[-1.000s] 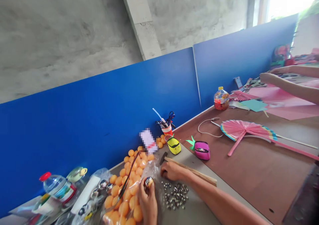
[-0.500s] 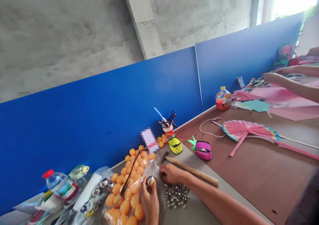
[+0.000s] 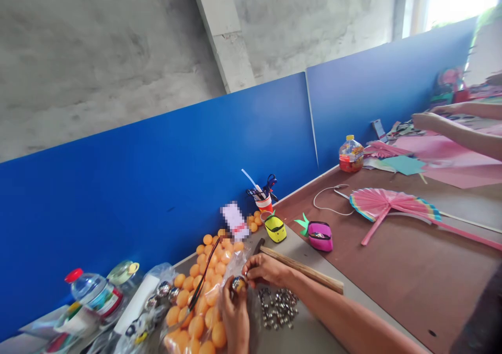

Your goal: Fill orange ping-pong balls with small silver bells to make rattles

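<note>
A shiny metallic ball (image 3: 238, 284) is gripped between the thumb and fingers of my left hand (image 3: 235, 312), low in the middle of the view. My right hand (image 3: 261, 269) is beside it, fingertips pinched close to the ball; a tiny shiny piece seems to be in the pinch, too small to name. Below my right wrist lies a pile of small metal pieces (image 3: 278, 308). Left of my hands, many orange balls (image 3: 198, 312) lie in and around a clear plastic bag (image 3: 235, 264). A hammer (image 3: 304, 270) with a wooden handle lies behind my right forearm.
Yellow (image 3: 275, 229) and magenta pouches (image 3: 319, 236) stand beyond the hammer, near a cup of tools (image 3: 264, 203). A pink folding fan (image 3: 392, 207) and a drink bottle (image 3: 351, 154) are to the right. Another person's arms (image 3: 458, 129) reach in there. A red-capped bottle (image 3: 96, 294) stands left.
My right hand has moved left from beside the metal pile up to the ball, fingers pinched. My left hand holds the ball in nearly the same place.
</note>
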Demonstrator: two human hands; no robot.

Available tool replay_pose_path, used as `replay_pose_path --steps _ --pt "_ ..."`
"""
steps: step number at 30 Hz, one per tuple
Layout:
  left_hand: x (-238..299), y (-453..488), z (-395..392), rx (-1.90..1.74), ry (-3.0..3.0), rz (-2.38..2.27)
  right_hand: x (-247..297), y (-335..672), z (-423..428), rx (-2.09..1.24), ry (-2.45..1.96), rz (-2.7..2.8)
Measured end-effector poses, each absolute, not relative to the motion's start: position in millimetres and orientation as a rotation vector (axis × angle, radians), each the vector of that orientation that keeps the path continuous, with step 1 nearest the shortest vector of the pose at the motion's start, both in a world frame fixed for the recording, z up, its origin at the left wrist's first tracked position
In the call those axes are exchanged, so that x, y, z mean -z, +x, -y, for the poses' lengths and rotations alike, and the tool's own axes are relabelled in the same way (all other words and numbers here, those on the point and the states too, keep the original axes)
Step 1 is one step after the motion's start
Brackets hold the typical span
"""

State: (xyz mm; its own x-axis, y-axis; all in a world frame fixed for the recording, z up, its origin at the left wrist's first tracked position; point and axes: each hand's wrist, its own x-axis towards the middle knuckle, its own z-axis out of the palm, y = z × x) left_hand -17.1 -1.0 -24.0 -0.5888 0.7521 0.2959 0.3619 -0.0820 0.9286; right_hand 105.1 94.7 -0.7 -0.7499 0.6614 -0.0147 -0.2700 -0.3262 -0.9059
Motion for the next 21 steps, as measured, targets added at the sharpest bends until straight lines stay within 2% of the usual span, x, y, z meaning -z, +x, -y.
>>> replay_pose_path --steps 7,21 --pt "24.1 -13.7 3.0 -1.654 1.146 -1.794 6.8 98.5 -94.1 -1.942 -0.635 1.450" --pt "46.7 -23.4 -2.7 -1.721 1.413 -1.850 1.4 100.0 -88.6 -2.000 -0.845 1.487"
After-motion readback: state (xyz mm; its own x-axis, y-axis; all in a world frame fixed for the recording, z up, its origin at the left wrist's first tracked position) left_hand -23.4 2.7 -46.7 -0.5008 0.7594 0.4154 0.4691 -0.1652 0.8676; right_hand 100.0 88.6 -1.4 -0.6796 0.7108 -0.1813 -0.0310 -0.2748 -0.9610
